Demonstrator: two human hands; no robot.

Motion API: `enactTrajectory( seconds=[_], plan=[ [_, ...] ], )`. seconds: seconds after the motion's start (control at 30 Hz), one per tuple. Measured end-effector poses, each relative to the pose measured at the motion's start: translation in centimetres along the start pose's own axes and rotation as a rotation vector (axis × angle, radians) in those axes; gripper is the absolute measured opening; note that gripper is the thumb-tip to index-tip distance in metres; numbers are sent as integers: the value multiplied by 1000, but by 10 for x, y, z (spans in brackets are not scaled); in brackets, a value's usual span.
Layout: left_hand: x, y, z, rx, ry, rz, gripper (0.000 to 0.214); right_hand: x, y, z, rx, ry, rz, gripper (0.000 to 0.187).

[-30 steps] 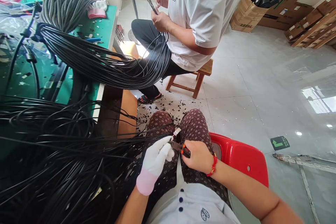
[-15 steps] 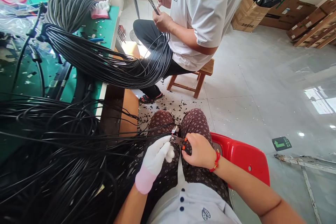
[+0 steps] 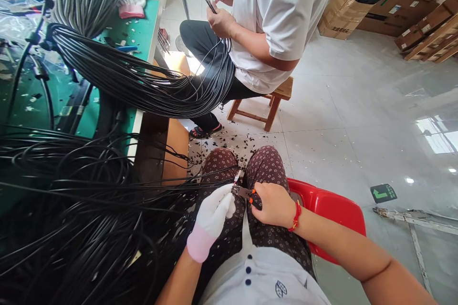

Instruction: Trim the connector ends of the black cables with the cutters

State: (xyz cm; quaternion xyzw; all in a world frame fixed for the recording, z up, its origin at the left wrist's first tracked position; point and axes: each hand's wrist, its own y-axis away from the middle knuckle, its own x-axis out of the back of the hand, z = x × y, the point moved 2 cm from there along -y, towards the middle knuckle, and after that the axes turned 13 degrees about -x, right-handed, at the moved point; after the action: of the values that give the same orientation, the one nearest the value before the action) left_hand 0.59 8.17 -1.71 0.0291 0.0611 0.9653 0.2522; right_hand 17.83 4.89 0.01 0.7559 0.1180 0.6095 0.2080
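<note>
My left hand (image 3: 213, 210), in a white glove with a pink cuff, is closed in a pinch on the end of a thin black cable over my lap. A small white tip with a bit of red (image 3: 237, 177) shows just beyond the fingertips. Wrapped around the black and orange handles of a pair of pliers (image 3: 244, 192) is my bare right hand (image 3: 275, 204), a red string bracelet at its wrist. The pliers' jaws meet the cable end at my left fingertips. Whether they are biting on it is too small to tell.
Loose black cables (image 3: 89, 186) spread across my left side. A thick cable bundle (image 3: 143, 86) runs from the green table (image 3: 150, 24) to a co-worker (image 3: 275, 24) on a wooden stool (image 3: 275, 100). Black scraps lie on the floor. A red chair (image 3: 336, 209) is under me.
My right hand has closed further around the pliers' handles. My left hand keeps its pinch almost in place. The view has shifted slightly.
</note>
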Motion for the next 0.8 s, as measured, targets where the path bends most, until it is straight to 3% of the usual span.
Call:
enactTrajectory(
  seconds=[0.3,0.53,0.8],
  plan=[
    [-3,-1,3,10,16,14,30,-9,-4,3,-25,-38,42,11],
    [-1,-3,4,88,190,195,31,-5,-4,4,-28,-255,130,16],
    [0,-3,5,64,335,159,26,-4,-3,-1,40,-252,174,16]
  ],
)
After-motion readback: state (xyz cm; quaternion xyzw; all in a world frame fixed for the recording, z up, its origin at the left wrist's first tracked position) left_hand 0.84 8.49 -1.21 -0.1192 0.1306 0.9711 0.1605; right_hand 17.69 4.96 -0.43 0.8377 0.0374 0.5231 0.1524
